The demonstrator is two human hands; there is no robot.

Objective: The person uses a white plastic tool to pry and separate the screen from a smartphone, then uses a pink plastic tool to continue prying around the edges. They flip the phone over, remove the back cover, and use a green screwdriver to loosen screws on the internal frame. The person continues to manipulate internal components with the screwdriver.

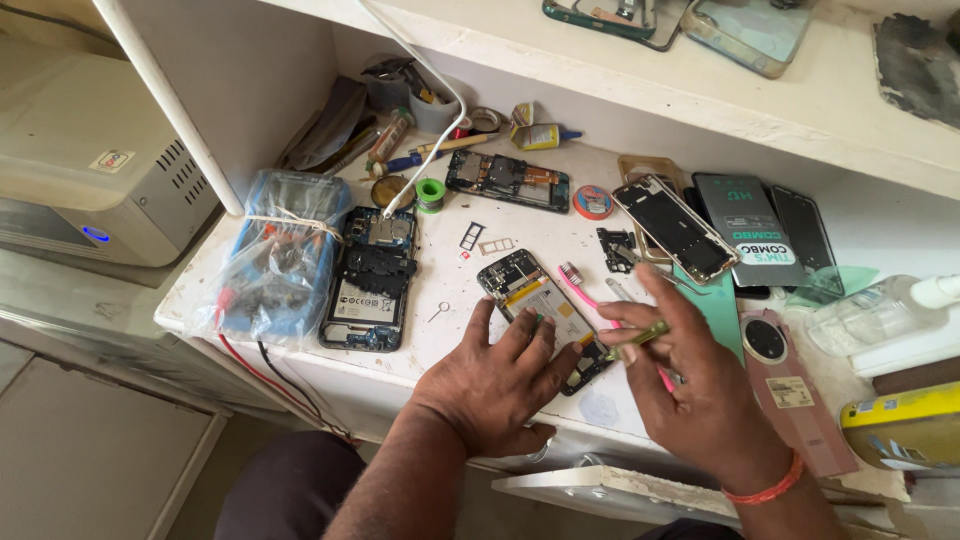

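An opened phone (535, 300) with its back cover off lies on the white bench, its battery and board exposed. My left hand (495, 380) rests flat on the bench with its fingers spread, pressing on the phone's lower end. My right hand (690, 385) grips a small green-handled screwdriver (635, 340), whose tip points at the phone's lower right edge. A pink toothbrush (580, 285) lies just behind the phone and passes under my right hand.
A second opened phone (370, 280) lies to the left, beside a bagged multimeter (280, 255). A third opened phone (507, 180), solder spool (431, 192), phone frame (675, 228), screen boxes (745, 230), SIM trays (483, 240) and a bottle (870, 310) crowd the bench. A shelf edge (700, 100) hangs above.
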